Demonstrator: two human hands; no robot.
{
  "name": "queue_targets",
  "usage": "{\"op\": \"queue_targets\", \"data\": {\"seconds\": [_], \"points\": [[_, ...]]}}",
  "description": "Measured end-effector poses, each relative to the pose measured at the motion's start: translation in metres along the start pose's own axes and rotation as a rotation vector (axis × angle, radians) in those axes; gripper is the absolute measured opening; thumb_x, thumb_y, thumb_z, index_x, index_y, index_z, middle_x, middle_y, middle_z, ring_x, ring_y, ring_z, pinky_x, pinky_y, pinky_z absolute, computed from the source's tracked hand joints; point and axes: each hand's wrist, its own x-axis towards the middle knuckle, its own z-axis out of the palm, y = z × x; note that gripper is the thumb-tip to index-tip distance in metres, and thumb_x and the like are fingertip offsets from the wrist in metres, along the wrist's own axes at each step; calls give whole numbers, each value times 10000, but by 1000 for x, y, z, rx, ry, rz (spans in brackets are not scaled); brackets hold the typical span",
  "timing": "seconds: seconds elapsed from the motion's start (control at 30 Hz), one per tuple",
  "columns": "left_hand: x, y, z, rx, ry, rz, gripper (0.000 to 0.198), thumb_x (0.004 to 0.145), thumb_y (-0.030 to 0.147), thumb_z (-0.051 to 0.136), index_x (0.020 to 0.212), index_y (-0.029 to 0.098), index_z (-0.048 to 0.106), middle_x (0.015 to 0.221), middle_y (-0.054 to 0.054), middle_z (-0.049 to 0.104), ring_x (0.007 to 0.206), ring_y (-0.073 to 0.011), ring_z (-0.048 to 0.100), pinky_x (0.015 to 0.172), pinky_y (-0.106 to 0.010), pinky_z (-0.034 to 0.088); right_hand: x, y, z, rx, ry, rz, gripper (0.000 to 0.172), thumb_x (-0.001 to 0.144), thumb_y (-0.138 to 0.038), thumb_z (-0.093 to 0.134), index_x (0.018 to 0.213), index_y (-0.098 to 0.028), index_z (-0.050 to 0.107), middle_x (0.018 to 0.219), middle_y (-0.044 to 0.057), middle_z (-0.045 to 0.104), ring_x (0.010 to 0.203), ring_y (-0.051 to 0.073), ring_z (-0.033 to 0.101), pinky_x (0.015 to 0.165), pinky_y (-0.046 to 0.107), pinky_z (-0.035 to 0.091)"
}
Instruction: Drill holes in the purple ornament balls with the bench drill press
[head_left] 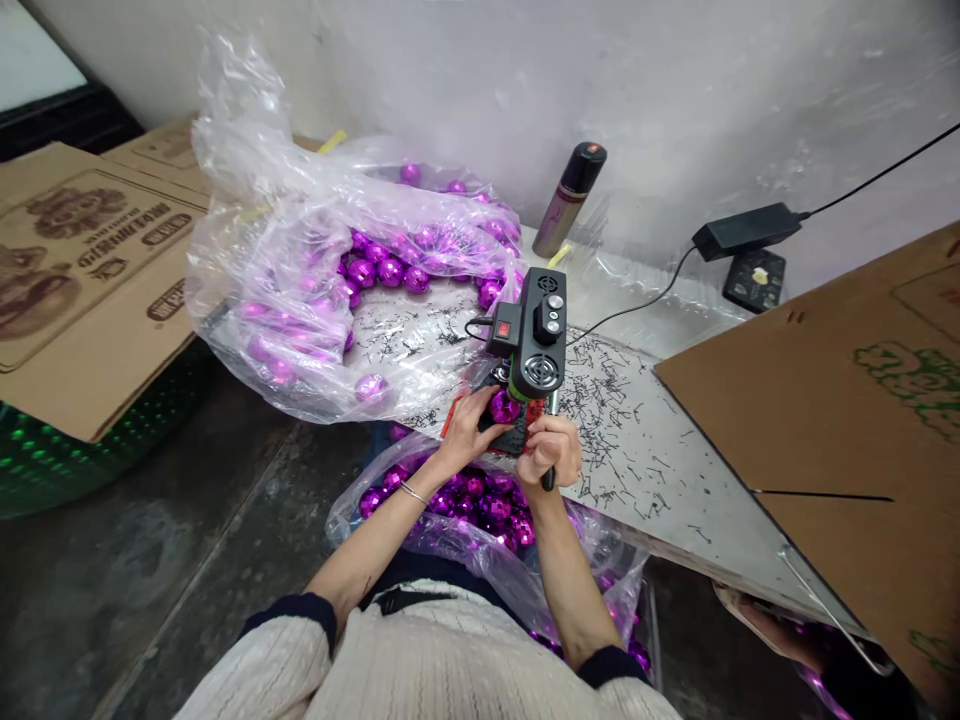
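My left hand [469, 430] pinches a shiny purple ball [504, 407] under the head of a small black bench machine [540, 330] with two round grilles and a red switch. My right hand [553, 450] is wrapped round the machine's lever [548, 478], whose dark grip end shows below my fingers. Beneath the ball, the machine's black and red base is partly covered by my hands. In front of my body, an open clear plastic bag [345, 500] holds many faceted purple balls [480, 495].
A big clear bag [255, 220] of purple balls spreads over the left of the white table [637, 450], which is strewn with small dark pieces. A spray can [570, 200] and a power adapter [746, 232] are by the wall. Cardboard boxes [832, 400] flank both sides.
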Motion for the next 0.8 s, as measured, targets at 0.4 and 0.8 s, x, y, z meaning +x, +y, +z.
{"op": "queue_targets", "data": {"seconds": [0.4,0.8], "points": [[3,2,-2,-24,-21,9,591,938,459,679,1438,194,511,1389,-181,647,1317,-317,616,1104,-526,479,0,0,9,44,101,0,341,1039,-325,390,722,-237,480,658,-27,529,577,127,534,645,327,478],[7,-2,2,-67,3,8,633,887,459,749,1419,186,540,1368,-185,661,1288,-331,634,1095,-530,490,22,-14,-1,16,8,26,374,1036,-246,370,673,-225,459,668,-24,542,607,120,539,605,291,421]]}}
